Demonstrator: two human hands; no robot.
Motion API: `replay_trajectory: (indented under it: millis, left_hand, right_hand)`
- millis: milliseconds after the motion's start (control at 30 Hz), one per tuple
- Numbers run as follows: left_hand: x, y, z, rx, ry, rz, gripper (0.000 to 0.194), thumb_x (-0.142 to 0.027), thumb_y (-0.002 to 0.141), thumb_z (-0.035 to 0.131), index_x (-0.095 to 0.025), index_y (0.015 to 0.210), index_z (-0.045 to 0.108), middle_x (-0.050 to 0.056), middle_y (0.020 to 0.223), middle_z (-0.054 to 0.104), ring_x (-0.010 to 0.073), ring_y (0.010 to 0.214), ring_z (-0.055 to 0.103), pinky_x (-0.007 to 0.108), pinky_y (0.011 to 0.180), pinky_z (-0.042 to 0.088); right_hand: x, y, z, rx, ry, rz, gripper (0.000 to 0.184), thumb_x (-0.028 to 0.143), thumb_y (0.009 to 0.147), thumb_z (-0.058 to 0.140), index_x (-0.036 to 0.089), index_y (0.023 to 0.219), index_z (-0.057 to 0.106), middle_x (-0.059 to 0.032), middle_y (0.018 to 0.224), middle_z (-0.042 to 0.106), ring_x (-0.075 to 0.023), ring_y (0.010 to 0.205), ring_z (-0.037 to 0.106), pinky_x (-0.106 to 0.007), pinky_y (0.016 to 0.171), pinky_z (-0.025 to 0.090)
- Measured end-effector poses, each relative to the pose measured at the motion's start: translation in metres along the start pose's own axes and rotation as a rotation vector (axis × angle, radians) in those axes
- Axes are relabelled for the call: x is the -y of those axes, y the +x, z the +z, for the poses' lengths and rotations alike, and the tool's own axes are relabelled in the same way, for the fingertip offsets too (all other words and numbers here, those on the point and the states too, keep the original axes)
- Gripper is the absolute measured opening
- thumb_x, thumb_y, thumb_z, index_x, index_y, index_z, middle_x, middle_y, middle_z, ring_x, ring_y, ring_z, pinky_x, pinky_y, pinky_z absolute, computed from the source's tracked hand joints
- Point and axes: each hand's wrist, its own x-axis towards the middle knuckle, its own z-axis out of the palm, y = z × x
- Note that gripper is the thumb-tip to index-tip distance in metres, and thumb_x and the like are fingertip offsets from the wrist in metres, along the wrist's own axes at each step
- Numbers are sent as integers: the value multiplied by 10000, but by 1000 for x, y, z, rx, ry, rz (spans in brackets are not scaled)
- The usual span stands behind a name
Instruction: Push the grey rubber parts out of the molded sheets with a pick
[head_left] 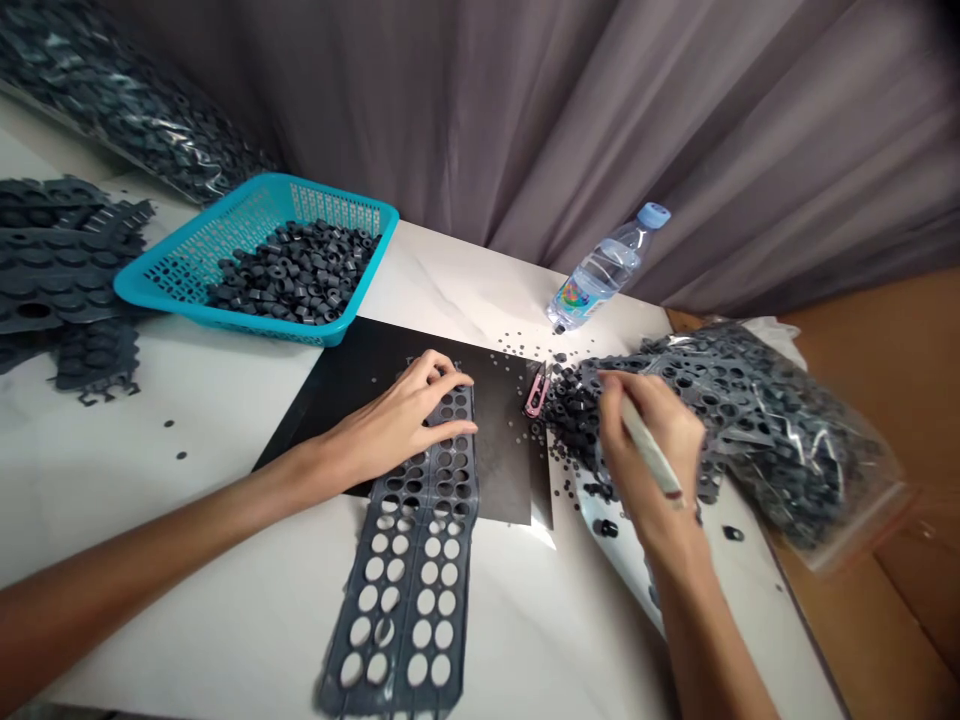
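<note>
A long dark rubber sheet with rows of round holes (409, 600) lies lengthwise before me, its far part over a black mat (502, 470). On its far end rests my left hand (405, 415), thumb and forefinger stretched apart near the right edge. My right hand (656, 440) is closed around a pale pen-shaped tool (649, 452) with a dark red band at its rear end; its tip is hidden. That hand is over a pile of small black rubber parts (576, 410). Pink thread snips (537, 392) lie between the hands, left of the pile.
A turquoise basket (225, 318) holds many black rubber pieces. Punched sheets (60, 260) are stacked at left, below a bulging plastic bag (135, 110). A water bottle (604, 270) stands at the back. Another filled bag (806, 470) lies at right, near the table edge.
</note>
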Motion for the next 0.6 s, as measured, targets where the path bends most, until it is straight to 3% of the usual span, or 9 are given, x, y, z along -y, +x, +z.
replay_trajectory:
  millis: [133, 233, 367, 600]
  left_hand:
    - [0, 2, -3, -1, -46, -22, 337, -448, 1054, 498, -255, 1304, 616, 49, 1171, 557, 158, 832, 626, 354, 810, 547]
    - [4, 2, 0, -20, -49, -2, 281, -389, 1050, 511, -250, 1258, 637, 30, 1074, 571, 135, 744, 589, 315, 719, 516]
    - [8, -2, 5, -24, -66, 2, 217, -360, 1027, 555, -238, 1170, 664, 16, 1012, 555, 123, 707, 559, 292, 660, 488]
    - [4, -7, 1, 4, -88, 13, 219, -323, 1024, 560, -260, 1204, 667, 34, 1119, 586, 200, 980, 638, 348, 852, 535]
  right_hand:
    - [35, -17, 27, 323, 559, 186, 227, 362, 986, 608, 238, 1171, 655, -14, 812, 710, -176, 658, 652, -288, 584, 494]
    - [51, -26, 45, 480, 821, 289, 154, 377, 959, 649, 233, 1005, 615, -3, 792, 692, -149, 620, 637, -246, 512, 497]
    - [54, -29, 56, 572, 992, 360, 164, 348, 926, 681, 215, 899, 589, -1, 788, 677, -127, 590, 619, -231, 493, 532]
    - [52, -30, 59, 620, 1028, 355, 122, 312, 925, 675, 202, 929, 623, -5, 806, 687, -115, 599, 623, -228, 527, 547]
